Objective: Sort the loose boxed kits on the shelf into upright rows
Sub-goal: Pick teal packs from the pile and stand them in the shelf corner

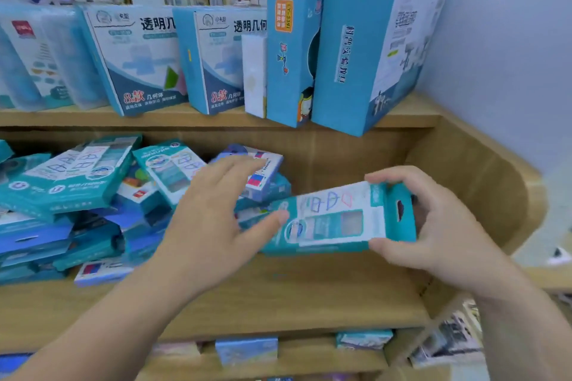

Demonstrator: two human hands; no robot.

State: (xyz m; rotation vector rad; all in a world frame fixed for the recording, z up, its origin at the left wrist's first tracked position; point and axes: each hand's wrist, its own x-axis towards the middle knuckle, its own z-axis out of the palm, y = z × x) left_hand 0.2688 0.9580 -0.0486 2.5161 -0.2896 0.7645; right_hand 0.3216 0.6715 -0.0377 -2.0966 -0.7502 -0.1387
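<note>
At centre right of the frame, the right hand (pixel 433 219) has its grip closed on the hanger end of a flat teal cardboard kit box (pixel 334 219), thumb below and fingers curled over the top. The box is tilted above the wooden shelf (pixel 278 297). The left hand (pixel 213 216) is spread open, thumb touching the box's other end, fingers over the jumbled pile of teal and blue boxes (pixel 93 201) at left.

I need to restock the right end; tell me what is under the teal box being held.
Bare wooden shelf lies below the teal box gripped by the right hand. Its left end overlaps the pile of boxes; what's beneath there is covered.
</note>
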